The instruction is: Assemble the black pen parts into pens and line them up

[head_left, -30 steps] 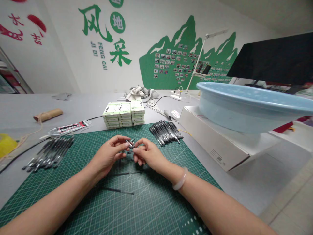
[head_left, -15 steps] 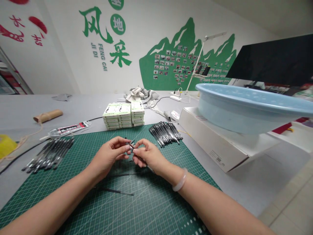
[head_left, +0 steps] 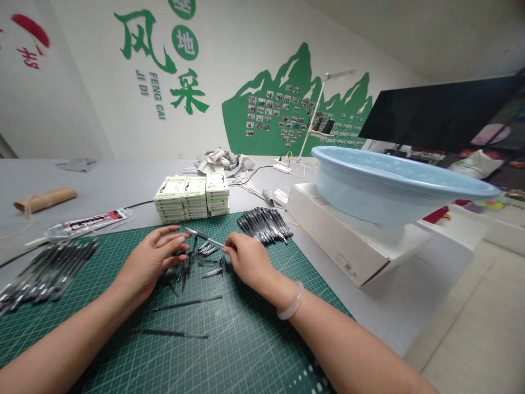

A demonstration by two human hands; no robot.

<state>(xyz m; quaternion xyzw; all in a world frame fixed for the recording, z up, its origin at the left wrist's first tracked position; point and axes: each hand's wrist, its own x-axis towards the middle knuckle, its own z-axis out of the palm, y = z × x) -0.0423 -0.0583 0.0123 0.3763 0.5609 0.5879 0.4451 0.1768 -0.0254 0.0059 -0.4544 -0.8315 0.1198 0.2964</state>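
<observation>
My right hand [head_left: 250, 260], closed, pinches one end of a slim pen barrel [head_left: 210, 239] that slants up and left above the mat. My left hand [head_left: 158, 254] has its fingers apart, near the barrel's far end; I see nothing held in it. Below and between both hands lie loose black pen parts [head_left: 184, 271] and short silvery pieces [head_left: 207, 249], some hidden by the left fingers. Two thin pen refills [head_left: 188, 302] lie closer to me on the green cutting mat [head_left: 229, 350]. Rows of black pens rest at the left [head_left: 53, 268] and at the back right [head_left: 264, 224].
Stacked small boxes [head_left: 184, 197] stand behind the mat. A plastic packet [head_left: 88, 224] and a bamboo piece [head_left: 45, 200] lie left. On the right, a blue basin [head_left: 369, 191] sits on a white carton [head_left: 336, 241]. Cloths [head_left: 221, 161] and a power strip [head_left: 282, 169] are farther back.
My hands have moved apart, the left one opening. The barrel now shows in my right hand, and loose parts beneath have come into sight. The view has shifted right.
</observation>
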